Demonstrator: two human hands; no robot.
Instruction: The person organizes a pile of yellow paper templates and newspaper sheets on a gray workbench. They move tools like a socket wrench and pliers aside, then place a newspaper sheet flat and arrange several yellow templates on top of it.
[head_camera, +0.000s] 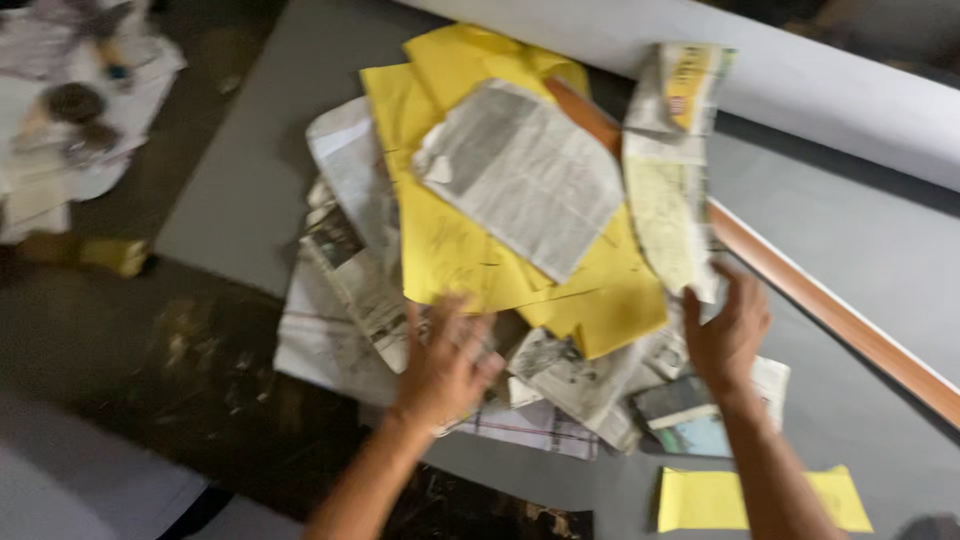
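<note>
In the middle of the frame sits a messy pile of newspaper sheets (520, 190) and yellow paper (450, 250) on a grey board (240, 190). The left hand (445, 365) lies flat on the pile's lower edge, fingers spread, grasping nothing. The right hand (725, 335) is open too, touching a newspaper strip (670, 220). 1 small yellow sheet (700, 500) lies alone at the lower right

You're in a workshop or craft space, prob. a floor-level work area: grey sheet (250, 190) spread on dark stained floor (130, 340), big white roll (800, 80), wood strip (840, 320), heap of newspaper (350, 270) w/ yellow paper (450, 250), more clutter (70, 110) at far left.
</note>
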